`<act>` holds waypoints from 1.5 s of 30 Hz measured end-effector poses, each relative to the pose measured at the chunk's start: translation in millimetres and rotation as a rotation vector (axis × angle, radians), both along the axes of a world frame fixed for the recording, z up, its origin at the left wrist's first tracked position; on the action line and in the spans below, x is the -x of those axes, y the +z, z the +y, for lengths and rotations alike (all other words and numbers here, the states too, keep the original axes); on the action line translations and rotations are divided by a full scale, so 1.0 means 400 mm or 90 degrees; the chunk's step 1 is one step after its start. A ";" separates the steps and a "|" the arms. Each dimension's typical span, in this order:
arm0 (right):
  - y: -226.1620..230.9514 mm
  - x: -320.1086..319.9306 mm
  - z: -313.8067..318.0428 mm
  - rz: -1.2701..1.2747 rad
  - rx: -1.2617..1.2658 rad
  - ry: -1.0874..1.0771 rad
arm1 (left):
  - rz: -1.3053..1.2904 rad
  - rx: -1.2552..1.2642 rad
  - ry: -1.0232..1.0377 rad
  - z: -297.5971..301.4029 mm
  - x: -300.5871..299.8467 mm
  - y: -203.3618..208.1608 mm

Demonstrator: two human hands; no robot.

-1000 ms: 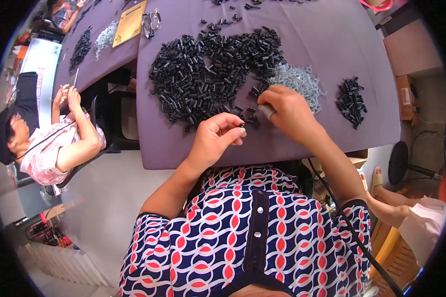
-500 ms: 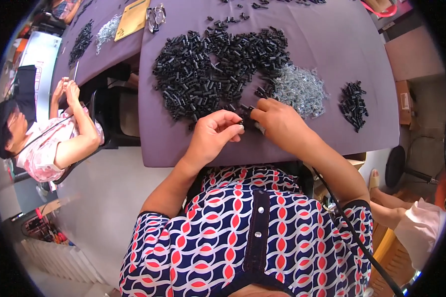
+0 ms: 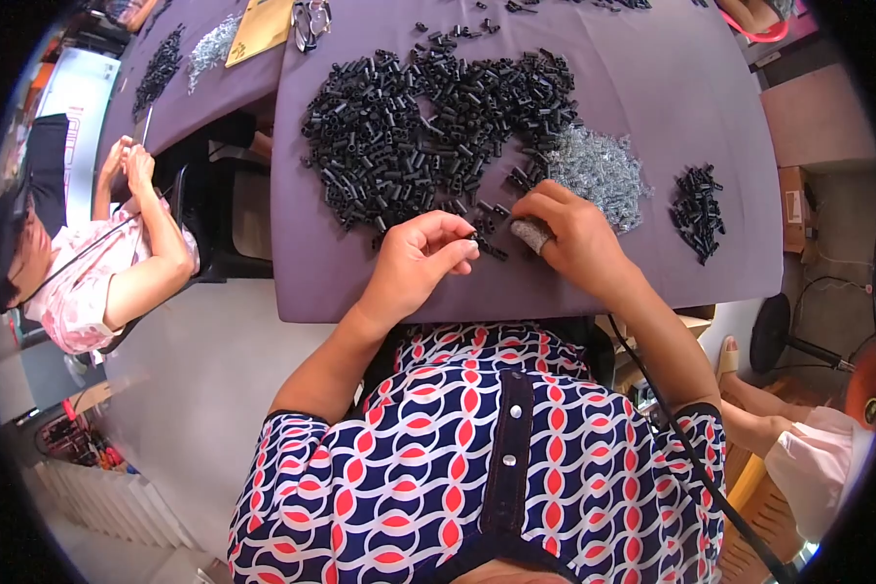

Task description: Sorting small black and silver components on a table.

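Observation:
My left hand (image 3: 420, 261) is closed, thumb and forefinger pinching a small black tubular piece (image 3: 473, 236) at the near edge of a big heap of such black pieces (image 3: 389, 146). My right hand (image 3: 576, 234) curls just right of it, fingers drawn together. A grey wrap (image 3: 531, 235) covers one of its digits. What those fingertips hold, if anything, is hidden. Beyond that hand lies a pile of small clear pieces (image 3: 602, 167), touching the black heap. A few loose black pieces (image 3: 492, 251) lie between my hands.
A smaller black pile (image 3: 697, 212) sits at the right on the purple-covered table (image 3: 672, 97). Eyeglasses (image 3: 310, 23) and a yellow envelope (image 3: 260, 31) lie at the far left. Another person (image 3: 117, 243) works at the left, and a person's leg (image 3: 754, 419) shows at the right.
My right hand has shifted slightly right, away from the left, and turned so its wrapped digit shows. My left hand keeps its pinch nearly in place.

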State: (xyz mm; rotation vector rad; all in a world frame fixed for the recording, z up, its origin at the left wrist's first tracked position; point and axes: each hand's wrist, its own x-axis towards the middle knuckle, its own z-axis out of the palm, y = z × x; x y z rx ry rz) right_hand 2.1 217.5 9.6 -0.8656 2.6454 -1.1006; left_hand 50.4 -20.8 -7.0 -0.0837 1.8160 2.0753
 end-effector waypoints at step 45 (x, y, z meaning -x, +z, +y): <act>0.029 0.188 -0.056 0.304 -0.012 -0.048 | 0.063 0.106 -0.028 0.021 -0.023 -0.003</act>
